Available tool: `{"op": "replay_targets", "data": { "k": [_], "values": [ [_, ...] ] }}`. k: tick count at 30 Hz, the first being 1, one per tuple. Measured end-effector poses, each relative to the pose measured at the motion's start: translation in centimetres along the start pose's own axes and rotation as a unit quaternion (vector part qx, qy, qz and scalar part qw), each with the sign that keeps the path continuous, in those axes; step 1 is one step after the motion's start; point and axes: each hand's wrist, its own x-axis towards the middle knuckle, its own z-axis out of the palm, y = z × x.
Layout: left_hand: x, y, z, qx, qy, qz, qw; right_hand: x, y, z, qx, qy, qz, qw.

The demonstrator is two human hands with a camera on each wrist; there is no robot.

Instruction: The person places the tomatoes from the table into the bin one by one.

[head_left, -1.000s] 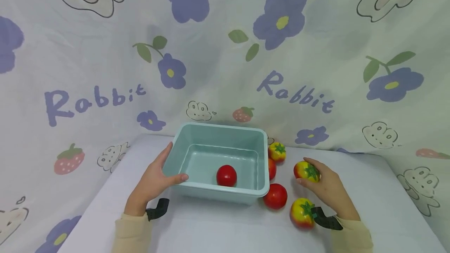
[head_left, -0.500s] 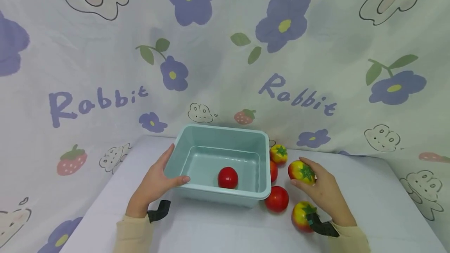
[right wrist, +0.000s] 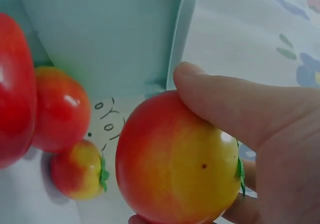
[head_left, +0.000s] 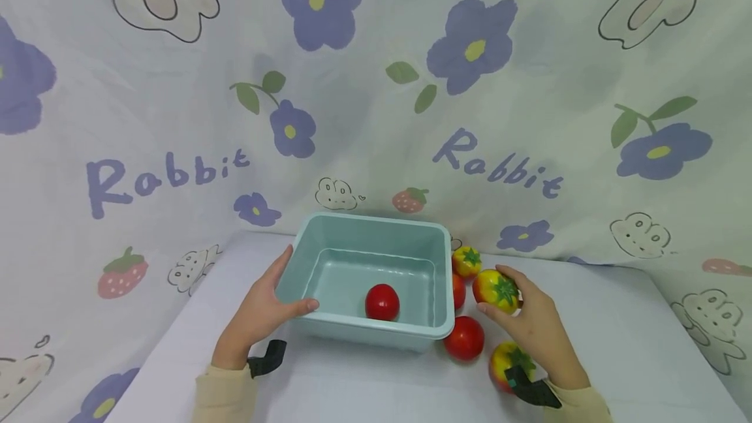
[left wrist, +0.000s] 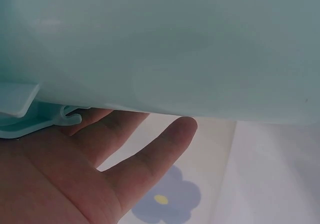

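My right hand (head_left: 537,322) grips a yellow-and-red toy tomato (head_left: 492,289) with a green star-shaped top, just right of the bin. In the right wrist view the thumb lies over the side of this tomato (right wrist: 175,164), and fingertips show beneath it. At the left end of a pale blue-green plastic bin (head_left: 376,326), my left hand (head_left: 261,309) holds on, thumb over the front rim. The left wrist view shows its fingers (left wrist: 155,169) along the outside of the bin wall (left wrist: 175,54). A red tomato (head_left: 382,302) lies inside the bin.
Beside the bin's right wall sit a red tomato (head_left: 465,338), an orange-red one (head_left: 458,291) and a small yellow-red one (head_left: 467,261). Another yellow-red tomato (head_left: 506,365) is partly behind the right wrist's black mount (head_left: 529,389). A printed cloth (head_left: 376,116) hangs behind the white table (head_left: 352,384).
My right hand has moved left with the yellow-and-red tomato, closer to the bin. The left hand keeps its place on the bin. The head view has shifted slightly.
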Motion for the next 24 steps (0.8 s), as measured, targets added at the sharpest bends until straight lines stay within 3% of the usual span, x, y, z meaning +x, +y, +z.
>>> {"op": "replay_targets", "data": {
  "k": [14, 24],
  "values": [
    [0.0, -0.3, 0.2, -0.005, 0.007, 0.007, 0.9999, -0.9, -1.7, 0.8, 0.023, 0.089, -0.067, 0.994],
    [-0.3, 0.0, 0.1, -0.006, 0.007, 0.008, 0.9999, -1.6, -2.9, 1.7, 0.051, 0.110, -0.094, 0.988]
  ]
}}
